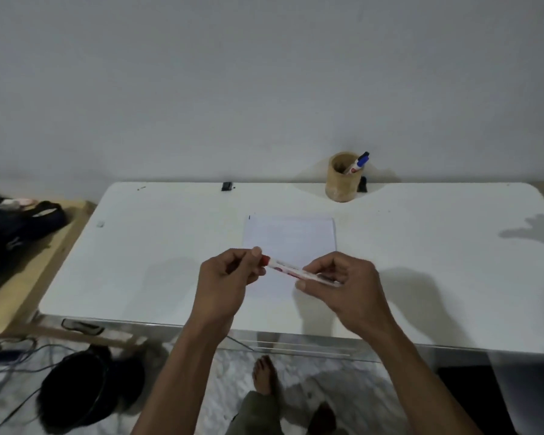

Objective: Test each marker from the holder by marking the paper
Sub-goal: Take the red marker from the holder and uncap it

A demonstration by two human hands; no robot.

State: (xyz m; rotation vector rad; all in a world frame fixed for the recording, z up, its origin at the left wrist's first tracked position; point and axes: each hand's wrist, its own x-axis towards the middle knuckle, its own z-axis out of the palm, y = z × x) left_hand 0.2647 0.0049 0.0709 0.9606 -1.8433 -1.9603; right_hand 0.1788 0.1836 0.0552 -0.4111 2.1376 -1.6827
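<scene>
I hold a white marker with a red cap (291,271) level above the lower part of the paper sheet (291,237) on the white table (139,262). My left hand (230,277) pinches the red cap end. My right hand (343,277) grips the barrel's other end. A round wooden holder (341,183) stands at the table's back edge, with a blue-capped marker (358,163) leaning inside it. A small black item (362,184), possibly another marker, stands just right of the holder.
A small black clip (227,186) lies at the table's back edge. A low wooden surface with dark clothes (16,227) is at the left. Cables and a black bag (88,390) lie on the floor. My bare foot (264,375) shows under the table edge.
</scene>
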